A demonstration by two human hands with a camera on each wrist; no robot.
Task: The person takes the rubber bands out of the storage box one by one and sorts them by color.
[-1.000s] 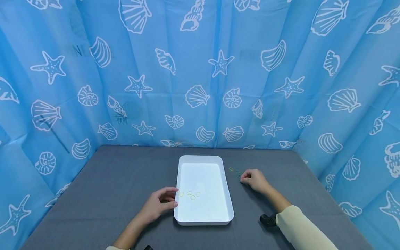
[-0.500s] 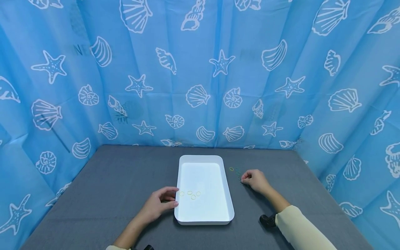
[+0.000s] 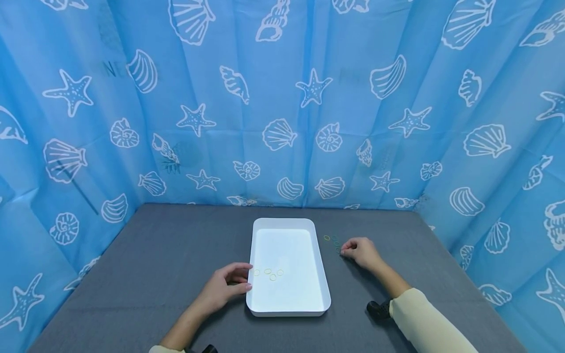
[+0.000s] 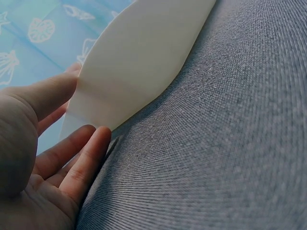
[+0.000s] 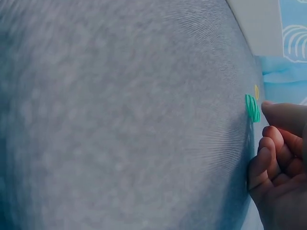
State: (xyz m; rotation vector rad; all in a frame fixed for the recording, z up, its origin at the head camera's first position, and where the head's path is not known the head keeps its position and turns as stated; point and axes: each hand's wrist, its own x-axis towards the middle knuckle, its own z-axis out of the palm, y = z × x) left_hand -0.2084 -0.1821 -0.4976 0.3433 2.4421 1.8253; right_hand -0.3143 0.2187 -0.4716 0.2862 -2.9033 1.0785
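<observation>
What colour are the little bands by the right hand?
Green bands, with one yellow; clearest in the right wrist view.

White tray (image 3: 258,255) sits on the grey cloth-covered table (image 3: 154,255). Inside it lie pale yellow rubber bands (image 3: 268,272). At three o'clock from the tray sit green rubber bands (image 3: 336,243) and one yellow band (image 3: 326,238). All round hangs a bright blue curtain (image 3: 282,98), printed with white shells and starfish. A cream sleeve (image 3: 423,318) shows at five o'clock.
</observation>
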